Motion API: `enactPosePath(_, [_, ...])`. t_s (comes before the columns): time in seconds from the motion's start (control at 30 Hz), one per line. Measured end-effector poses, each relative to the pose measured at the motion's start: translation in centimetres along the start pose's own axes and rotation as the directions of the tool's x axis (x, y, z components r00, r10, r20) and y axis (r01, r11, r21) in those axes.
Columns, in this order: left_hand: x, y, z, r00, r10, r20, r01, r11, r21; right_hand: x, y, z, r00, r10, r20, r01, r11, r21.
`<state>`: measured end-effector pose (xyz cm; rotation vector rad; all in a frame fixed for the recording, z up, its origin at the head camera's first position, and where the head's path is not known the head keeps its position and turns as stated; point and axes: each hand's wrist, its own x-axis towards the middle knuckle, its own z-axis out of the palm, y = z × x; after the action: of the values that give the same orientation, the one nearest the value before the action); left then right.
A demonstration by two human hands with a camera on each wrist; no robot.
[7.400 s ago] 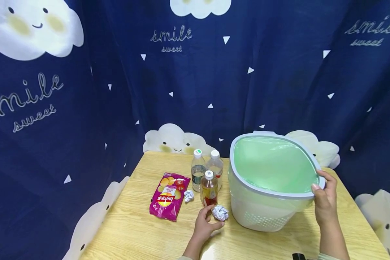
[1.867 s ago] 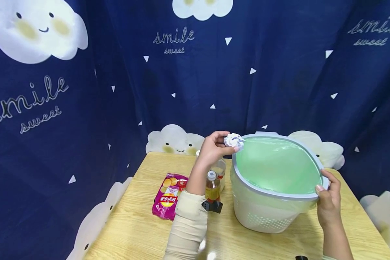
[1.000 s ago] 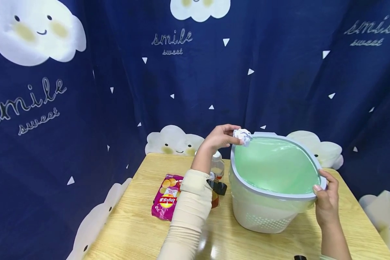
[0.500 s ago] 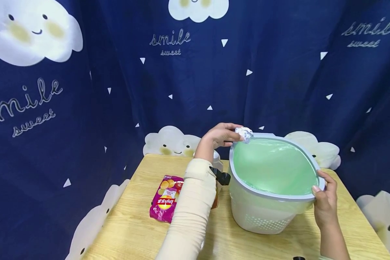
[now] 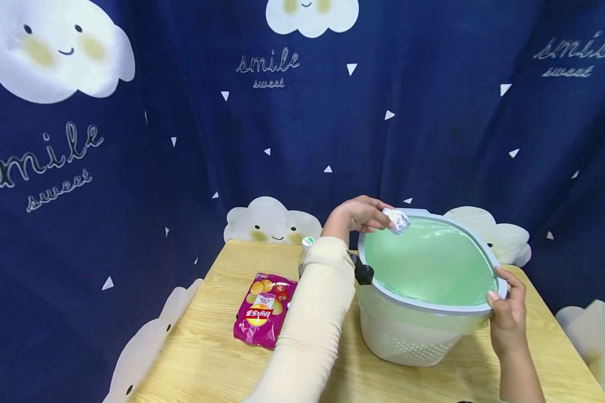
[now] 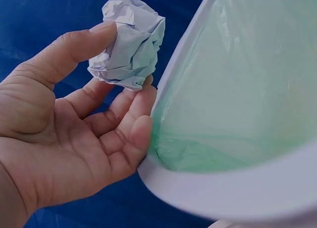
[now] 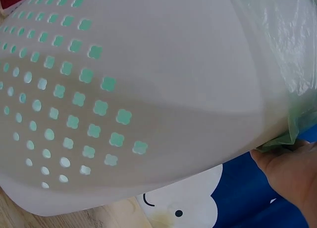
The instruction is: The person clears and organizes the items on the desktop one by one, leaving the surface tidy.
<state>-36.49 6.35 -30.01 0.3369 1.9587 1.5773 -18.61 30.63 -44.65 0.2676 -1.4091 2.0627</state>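
A crumpled white paper ball (image 5: 396, 220) is pinched between the thumb and fingers of my left hand (image 5: 361, 214), at the left rim of a pale trash bin (image 5: 408, 341). Seen from the left wrist, the paper ball (image 6: 131, 44) sits at the fingertips, and the lower fingers lie beside the rim. A green plastic bag (image 5: 428, 263) lines the bin, which leans toward me. My right hand (image 5: 508, 316) grips the rim at the right, thumb on top. In the right wrist view, my right hand (image 7: 292, 176) is partly cut off, near the bag's folded edge.
On the wooden table (image 5: 196, 341) lies a purple chip bag (image 5: 262, 313), left of my sleeve. One bottle cap (image 5: 308, 241) shows behind the forearm, which hides the other bottles. A blue curtain (image 5: 302, 134) hangs behind the table.
My left hand was down beside a paper ball on the table; it has since lifted a ball to the bin and shifted slightly right over the rim. The right hand keeps its grip.
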Motion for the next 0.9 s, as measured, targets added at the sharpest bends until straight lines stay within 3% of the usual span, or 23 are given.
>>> enactPosePath(0.13, [0.4, 0.5, 0.8, 0.999, -0.032, -0.012, 0.032, 0.999, -0.002, 0.0, -0.2, 0.1, 1.0, 0.007, -0.023, -0.007, 1.0, 0.003])
enactPosePath(0.37, [1.0, 1.3, 2.2, 1.0, -0.015, -0.006, 0.015, 0.999, 0.031, 0.5, -0.4, -0.1, 1.0, 0.007, -0.015, -0.007, 1.0, 0.008])
enactPosePath(0.7, [1.7, 0.6, 3.1, 0.999, -0.025, 0.039, 0.025, 1.0, 0.002, 0.4, -0.1, -0.4, 1.0, 0.008, -0.004, -0.008, 1.0, -0.008])
enactPosePath(0.9, [1.4, 0.7, 3.3, 1.0, -0.018, 0.015, 0.018, 0.999, 0.041, 0.1, 0.2, -0.3, 1.0, 0.011, 0.001, -0.011, 0.999, -0.032])
